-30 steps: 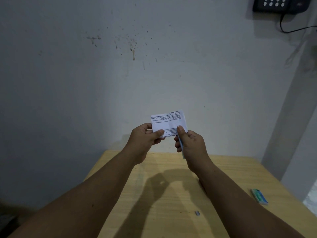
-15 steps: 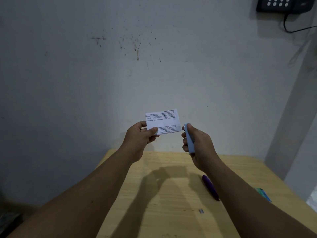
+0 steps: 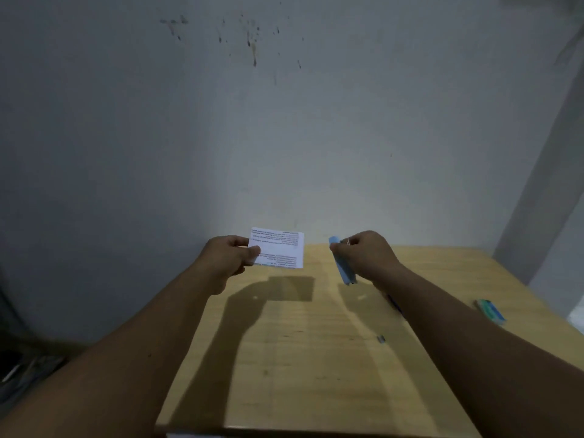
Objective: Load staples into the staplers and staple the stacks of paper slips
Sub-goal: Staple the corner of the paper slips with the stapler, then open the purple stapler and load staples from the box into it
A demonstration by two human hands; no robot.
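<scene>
My left hand pinches the left edge of a white stack of printed paper slips, held up above the far edge of the wooden table. My right hand grips a light blue stapler, which points down and toward me. The stapler and the slips are apart, with a gap of about a hand's width between them. A small strip of staples lies on the table under my right forearm.
A teal staple box lies near the table's right edge. A dark purple object shows partly from under my right forearm. A stained white wall stands right behind the table. Dark floor clutter sits at the lower left.
My hands have moved apart: a second ago both were together at the slips, now the right hand holds the stapler off to the right. The view has tilted down.
</scene>
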